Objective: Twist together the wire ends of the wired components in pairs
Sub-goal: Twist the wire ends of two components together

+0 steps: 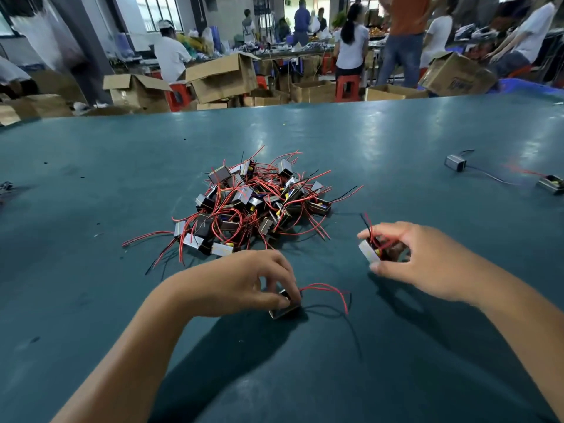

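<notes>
A heap of small metal-framed components (253, 203) with red and black wires lies in the middle of the green table (91, 178). My left hand (241, 282) pinches one component (283, 308) against the table in front of the heap; its red and black wires (332, 293) loop out to the right. My right hand (427, 257) grips a second component (370, 251) just above the table, right of the heap, with its wires sticking up past my fingers.
Two more components (455, 162) (551, 184), joined by their wires, lie at the table's far right. Another part (4, 187) sits at the left edge. Beyond the table stand cardboard boxes (219, 77), red stools and several people.
</notes>
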The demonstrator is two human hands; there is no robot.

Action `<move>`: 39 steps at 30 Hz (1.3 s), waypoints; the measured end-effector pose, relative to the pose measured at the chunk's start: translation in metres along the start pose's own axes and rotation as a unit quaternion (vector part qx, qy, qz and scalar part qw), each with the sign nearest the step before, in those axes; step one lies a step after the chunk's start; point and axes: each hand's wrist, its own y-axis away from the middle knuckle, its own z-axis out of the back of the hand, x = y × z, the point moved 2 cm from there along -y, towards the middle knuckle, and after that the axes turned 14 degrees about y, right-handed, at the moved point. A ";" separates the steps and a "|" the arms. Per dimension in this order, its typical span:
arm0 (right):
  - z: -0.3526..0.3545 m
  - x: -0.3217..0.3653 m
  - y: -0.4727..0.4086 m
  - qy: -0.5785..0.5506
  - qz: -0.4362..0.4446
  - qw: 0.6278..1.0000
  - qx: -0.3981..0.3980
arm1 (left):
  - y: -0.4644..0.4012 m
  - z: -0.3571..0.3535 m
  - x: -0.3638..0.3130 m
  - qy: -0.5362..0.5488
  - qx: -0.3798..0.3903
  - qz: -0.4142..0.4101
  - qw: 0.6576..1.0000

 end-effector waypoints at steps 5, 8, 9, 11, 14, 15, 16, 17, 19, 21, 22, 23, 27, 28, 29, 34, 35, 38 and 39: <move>-0.004 -0.002 0.002 0.042 0.046 0.995 0.073 | -0.002 0.000 0.003 -0.013 -0.071 0.062 0.995; -0.007 0.002 0.002 0.052 0.077 0.993 0.073 | -0.001 -0.001 0.005 -0.065 -0.046 0.110 0.991; -0.008 0.004 0.001 0.060 0.085 0.992 0.075 | 0.000 -0.001 0.005 -0.086 -0.037 0.119 0.988; -0.011 0.007 0.001 0.069 0.098 0.990 0.079 | 0.001 0.000 0.004 -0.108 -0.034 0.121 0.986; -0.007 0.004 0.003 0.071 0.099 0.987 0.101 | 0.002 0.003 0.002 -0.129 -0.046 0.113 0.984; -0.002 0.001 0.003 0.067 0.094 0.988 0.100 | 0.002 0.004 0.000 -0.130 -0.060 0.105 0.984; 0.005 -0.002 0.004 0.059 0.086 0.991 0.081 | 0.002 0.005 -0.001 -0.127 -0.078 0.090 0.985; 0.013 -0.004 0.004 0.039 0.077 0.995 0.046 | 0.001 0.005 -0.003 -0.125 -0.096 0.068 0.985; 0.027 -0.001 0.005 -0.067 0.073 0.994 -0.046 | 0.000 0.005 -0.008 -0.137 -0.116 0.023 0.983; 0.038 0.011 0.011 -0.263 0.108 0.952 -0.111 | -0.002 0.002 -0.014 -0.156 -0.121 -0.015 0.980; 0.042 0.020 0.014 -0.377 0.139 0.908 -0.119 | -0.002 0.001 -0.017 -0.160 -0.130 -0.036 0.978; 0.045 0.029 0.017 -0.482 0.162 0.854 -0.111 | -0.003 -0.001 -0.021 -0.154 -0.150 -0.065 0.974; 0.034 0.057 0.019 -0.565 0.157 0.806 -0.080 | -0.011 -0.016 -0.032 -0.112 -0.196 -0.141 0.964; 0.026 0.060 0.017 -0.502 0.139 0.850 -0.076 | -0.015 -0.021 -0.031 -0.115 -0.186 -0.132 0.967; 0.017 0.062 0.016 -0.419 0.115 0.898 -0.066 | -0.019 -0.026 -0.028 -0.119 -0.173 -0.118 0.971; -0.011 0.049 0.016 -0.093 0.026 0.995 0.032 | -0.027 -0.033 -0.021 -0.113 -0.128 -0.072 0.983; -0.012 0.047 0.017 -0.048 0.024 0.998 0.042 | -0.026 -0.033 -0.020 -0.109 -0.127 -0.067 0.984; -0.012 0.045 0.018 0.026 0.026 0.999 0.032 | -0.024 -0.030 -0.018 -0.103 -0.118 -0.052 0.986; -0.012 0.045 0.018 0.039 0.031 0.998 0.030 | -0.023 -0.030 -0.017 -0.103 -0.114 -0.046 0.987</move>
